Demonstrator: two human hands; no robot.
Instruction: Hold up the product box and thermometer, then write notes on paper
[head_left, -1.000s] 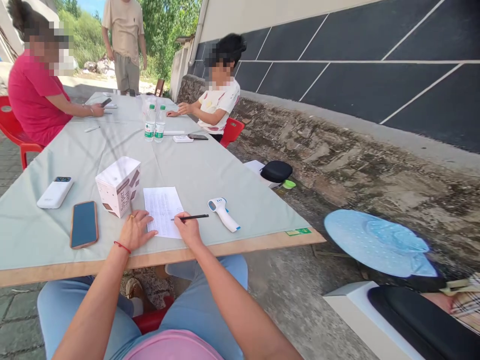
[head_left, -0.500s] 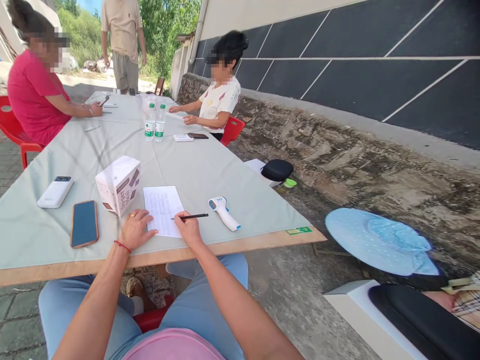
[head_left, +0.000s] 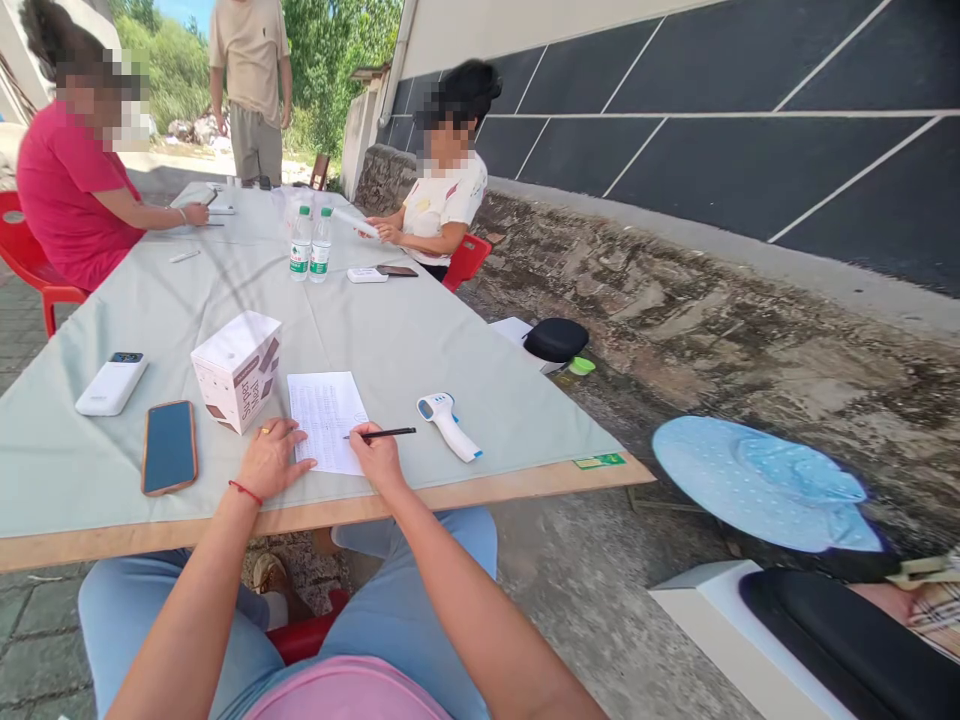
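A sheet of paper (head_left: 324, 415) with rows of small writing lies near the table's front edge. My right hand (head_left: 379, 462) grips a black pen (head_left: 394, 433), its tip at the paper's lower right part. Flat on the table, fingers spread, my left hand (head_left: 271, 460) holds down the sheet's left edge. Just beyond that hand stands a white box (head_left: 236, 370) with brown print. A white infrared thermometer (head_left: 452, 430) lies to the right of the pen. On the left are a phone (head_left: 169, 448) in an orange-brown case and a white power bank (head_left: 112, 384).
Two water bottles (head_left: 300, 245) stand mid-table on the grey-green cloth (head_left: 247, 270). One person (head_left: 71, 195) sits at the left, another (head_left: 450, 200) at the right, and a third (head_left: 251, 80) stands behind. A light-blue hat (head_left: 757, 480) lies low on the right, beside the stone wall.
The seated person at the right has lifted a white sheet off the table. My hands have barely moved; the pen stays at nearly the same spot on the paper.
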